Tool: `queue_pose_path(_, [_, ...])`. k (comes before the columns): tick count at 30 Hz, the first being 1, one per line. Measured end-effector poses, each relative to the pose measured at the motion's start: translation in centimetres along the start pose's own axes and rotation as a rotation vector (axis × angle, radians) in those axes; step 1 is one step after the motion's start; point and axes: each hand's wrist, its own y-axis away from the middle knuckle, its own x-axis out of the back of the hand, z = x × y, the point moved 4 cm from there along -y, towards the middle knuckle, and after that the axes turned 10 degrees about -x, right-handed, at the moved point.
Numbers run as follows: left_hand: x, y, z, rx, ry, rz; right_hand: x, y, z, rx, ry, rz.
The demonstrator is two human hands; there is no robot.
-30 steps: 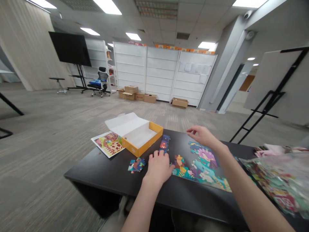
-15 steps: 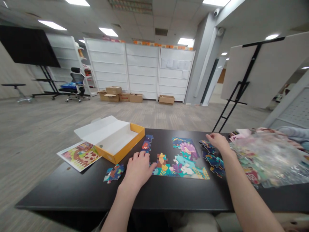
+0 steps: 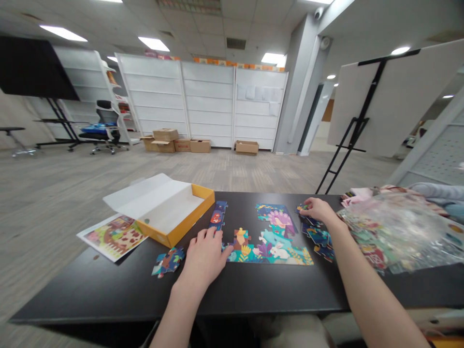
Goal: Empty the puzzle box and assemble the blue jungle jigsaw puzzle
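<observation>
A partly joined jigsaw puzzle [image 3: 281,249] with a white rabbit, a purple peacock and plants lies on the black table. My left hand [image 3: 205,251] rests flat at its lower left, fingers apart, covering part of the left edge. Above those fingers shows a dark blue strip of puzzle pieces [image 3: 218,215]. To the right of the puzzle, my right hand [image 3: 319,211] pinches a small dark puzzle piece [image 3: 300,208] at the top of a loose pile of puzzle pieces [image 3: 319,235]. More loose pieces [image 3: 167,261] lie left of my left hand.
An open yellow box [image 3: 192,215] with a white inside stands at the back left, beside a farm picture sheet [image 3: 114,235]. Clear plastic bags [image 3: 406,232] with colourful contents cover the right side of the table [image 3: 268,292], close to my right forearm.
My right hand has shifted slightly, and a puzzle piece now shows at its fingertips above the pile. My left hand stays on the puzzle's left edge. The whole view has moved a little.
</observation>
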Motion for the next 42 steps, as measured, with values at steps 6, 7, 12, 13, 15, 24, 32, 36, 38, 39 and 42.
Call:
queue_pose_path(6, [0.0, 0.0, -0.1, -0.017, 0.001, 0.022, 0.7, 1.1, -1.6, -0.036, -0.390, -0.157])
queue_pose_path(7, [-0.1, 0.1, -0.1, -0.017, 0.004, 0.019, 0.8, 1.5, -2.1, -0.034, -0.476, -0.197])
queue_pose_path(12, [-0.1, 0.2, -0.2, -0.012, 0.022, 0.005, 1.0, 3.1, -4.6, 0.057, -0.667, -0.395])
queue_pose_path(13, [-0.1, 0.3, -0.3, -0.015, 0.025, 0.004, 1.1, 3.1, -4.7, 0.052, -0.669, -0.391])
queue_pose_path(15, [0.0, 0.3, -0.3, -0.020, 0.025, 0.003, 1.2, 2.8, -4.1, 0.013, -0.666, -0.325])
queue_pose_path(24, [-0.2, 0.2, -0.4, -0.030, -0.002, 0.011, 2.9, 0.5, 0.5, -0.120, -0.256, 0.185])
queue_pose_path(32, [-0.1, 0.3, -0.2, -0.034, -0.021, 0.011, 0.3, 0.1, -0.6, -0.064, -0.113, 0.077])
queue_pose_path(36, [-0.1, 0.3, -0.2, -0.035, -0.025, 0.014, -1.0, 0.1, -0.9, -0.023, -0.043, 0.006])
queue_pose_path(38, [-0.2, 0.2, -0.2, -0.036, -0.024, 0.021, -1.1, -0.1, -0.4, -0.039, 0.002, -0.003])
queue_pose_path(39, [-0.3, 0.2, -0.3, -0.036, -0.023, 0.024, -1.0, -0.1, 0.0, -0.054, 0.026, -0.004])
queue_pose_path(42, [-0.3, 0.2, -0.3, -0.038, -0.022, 0.026, -0.7, -0.2, 1.1, -0.090, 0.097, -0.039])
